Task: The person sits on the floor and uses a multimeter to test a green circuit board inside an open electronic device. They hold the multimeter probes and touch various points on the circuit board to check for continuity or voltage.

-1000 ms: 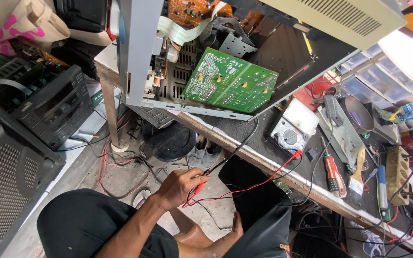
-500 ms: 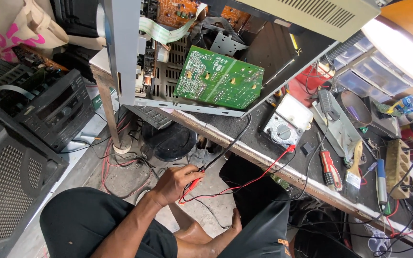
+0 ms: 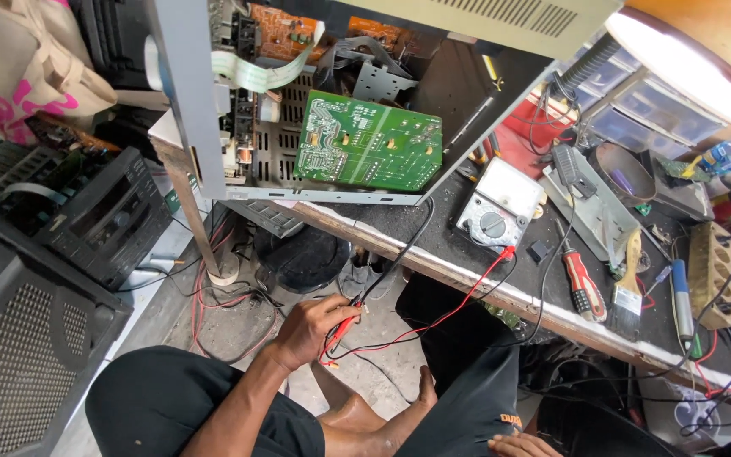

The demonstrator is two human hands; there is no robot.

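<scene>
My left hand [image 3: 310,326] is low in front of the bench, between my knees, closed around a red test probe and a black one [image 3: 338,328]. Their red lead [image 3: 454,298] and a black one run up over the bench edge to an analogue multimeter [image 3: 497,211] lying on the dark benchtop. Above it, an opened amplifier chassis [image 3: 188,110] stands on its side with a green circuit board [image 3: 370,144] facing me. Only the fingers of my right hand [image 3: 518,443] show at the bottom edge, resting on my black shorts and holding nothing that I can see.
On the bench [image 3: 543,317] lie a red-handled screwdriver [image 3: 584,283], a paintbrush [image 3: 629,279], a soldering iron [image 3: 680,296] and tangled cables. A lit lamp [image 3: 687,59] hangs at top right. A black stereo [image 3: 95,216] and a speaker [image 3: 19,364] crowd the floor on the left, with loose wires [image 3: 213,296].
My left hand keeps hold of the two probes and stays low in front of the bench. The view has shifted slightly, nothing else moved.
</scene>
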